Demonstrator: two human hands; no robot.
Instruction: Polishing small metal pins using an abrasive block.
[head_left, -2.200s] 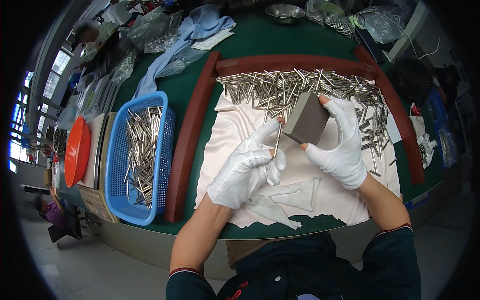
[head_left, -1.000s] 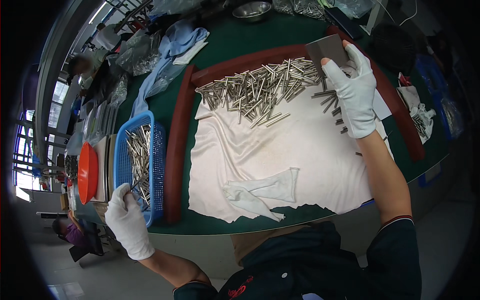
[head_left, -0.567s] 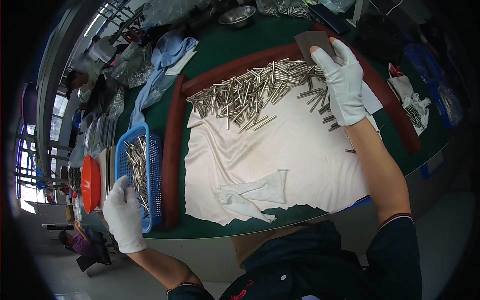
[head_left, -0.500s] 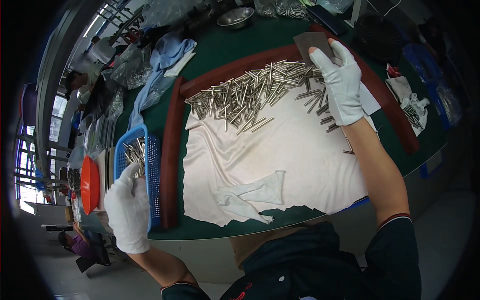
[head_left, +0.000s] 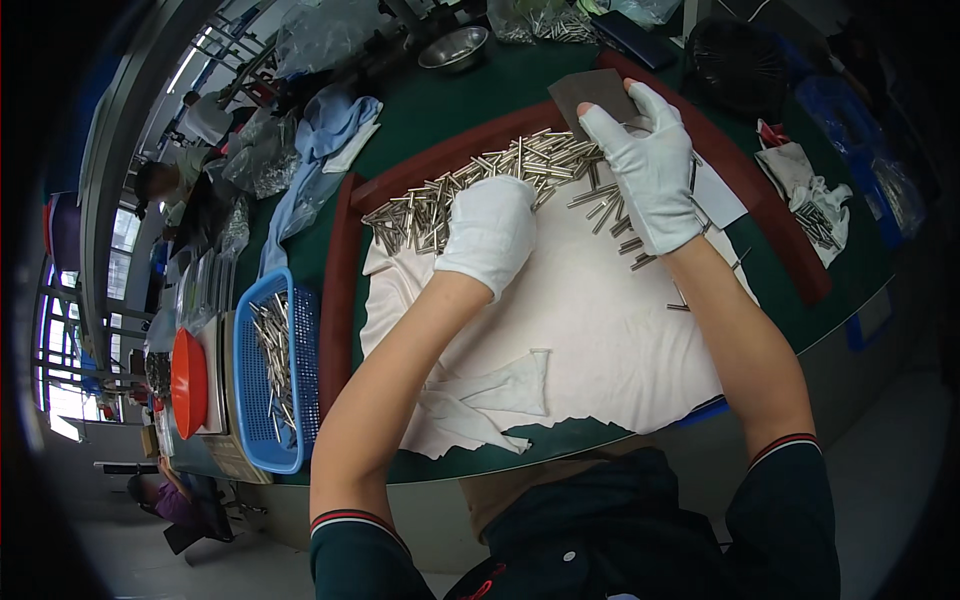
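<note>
A white-gloved hand, my left hand (head_left: 490, 232), is down at the front edge of the heap of thin metal pins (head_left: 560, 155). Its back is toward me, and its fingers are hidden. My right hand (head_left: 648, 170), gloved in white with bare thumb and finger tips, grips a dark flat rectangular sheet (head_left: 575, 95) at the heap's right end. Several loose pins (head_left: 600, 205) lie just beside that glove. Under the pins is a pale pink cloth (head_left: 600, 310), with a crumpled white fabric piece (head_left: 500, 390) on its near part.
Dark red wooden rails (head_left: 340, 290) border the cloth on the left, back and right. A blue plastic basket (head_left: 300, 390) of pins stands outside the left rail, beside an orange bowl (head_left: 188, 385). At the back is a metal bowl (head_left: 453, 48). Cloths and pins (head_left: 815, 215) lie right.
My left hand has left the blue basket and moved right to the pin heap. My right hand still grips the dark sheet, a little further left in the picture.
</note>
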